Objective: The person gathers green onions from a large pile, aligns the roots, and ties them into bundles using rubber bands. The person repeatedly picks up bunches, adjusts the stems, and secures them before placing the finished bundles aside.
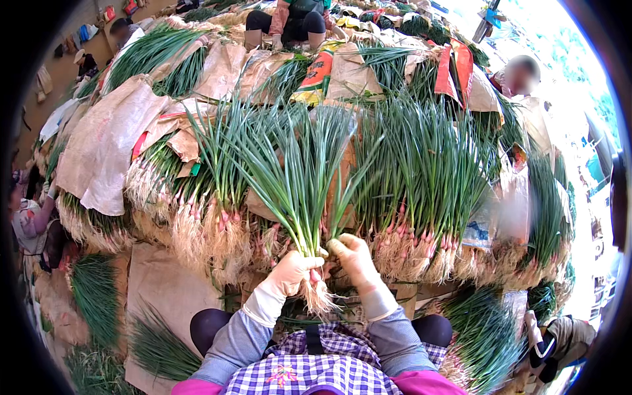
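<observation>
My left hand (291, 270), in a pale glove, is closed around a bunch of green allium plants (301, 207) just above their pink bulbs. The leaves fan upward, and pale stringy roots (318, 298) hang below the fist. Close beside it, my right hand (356, 261), also gloved, has thumb and fingers pinched at the base of a smaller green stalk (340, 215). The lower end of that stalk is hidden by the fingers. Just beyond both hands lies a long heap of the same plants (419, 163), bulbs and roots facing me.
Woven sacks (116, 143) cover parts of the heap. Loose bundles lie at the lower left (94, 296) and lower right (486, 335), beside a brown sheet (168, 291). A person (296, 22) sits across the heap; others are at the left (32, 222) and right (518, 79).
</observation>
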Available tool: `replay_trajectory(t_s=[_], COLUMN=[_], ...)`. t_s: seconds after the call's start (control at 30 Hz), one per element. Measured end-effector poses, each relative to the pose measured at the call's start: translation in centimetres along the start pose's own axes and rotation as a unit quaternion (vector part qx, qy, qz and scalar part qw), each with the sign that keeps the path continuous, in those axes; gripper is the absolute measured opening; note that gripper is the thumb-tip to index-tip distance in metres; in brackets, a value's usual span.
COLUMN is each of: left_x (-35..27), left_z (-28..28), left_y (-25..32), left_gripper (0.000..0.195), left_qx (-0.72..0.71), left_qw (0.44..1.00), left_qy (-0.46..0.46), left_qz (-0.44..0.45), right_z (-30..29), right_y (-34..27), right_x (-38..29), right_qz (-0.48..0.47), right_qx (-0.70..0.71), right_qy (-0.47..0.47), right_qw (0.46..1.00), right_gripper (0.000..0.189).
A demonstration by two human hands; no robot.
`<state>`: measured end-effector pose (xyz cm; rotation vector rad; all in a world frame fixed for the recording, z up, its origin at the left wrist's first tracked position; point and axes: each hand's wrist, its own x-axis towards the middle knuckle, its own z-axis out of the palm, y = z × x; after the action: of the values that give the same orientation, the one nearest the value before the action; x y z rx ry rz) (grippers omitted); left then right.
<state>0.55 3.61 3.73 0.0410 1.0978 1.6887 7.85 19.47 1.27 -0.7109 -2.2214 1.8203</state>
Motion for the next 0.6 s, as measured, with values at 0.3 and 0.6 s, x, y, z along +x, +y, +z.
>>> replay_trajectory(t_s=[0.3, 0.6], left_x=[-0.5, 2.1], left_z=[-0.4, 2.6], left_y=[0.2, -1.9], left_gripper=[0.021, 0.025], left_qx=[-0.213, -0.320], left_qw=[0.976, 0.942], left_qy=[-0.055, -0.097], left_qz=[-0.003, 0.020], right_z=[-2.4, 2.7], right_y=[2.3, -1.6], right_x=[-0.1, -7.6], right_qz=[-0.031, -0.096], right_qx=[-0.348, 0.385], right_qy=[0.006, 0.091], right_qw=[0.937, 0.913], right_gripper=[0.031, 0.056])
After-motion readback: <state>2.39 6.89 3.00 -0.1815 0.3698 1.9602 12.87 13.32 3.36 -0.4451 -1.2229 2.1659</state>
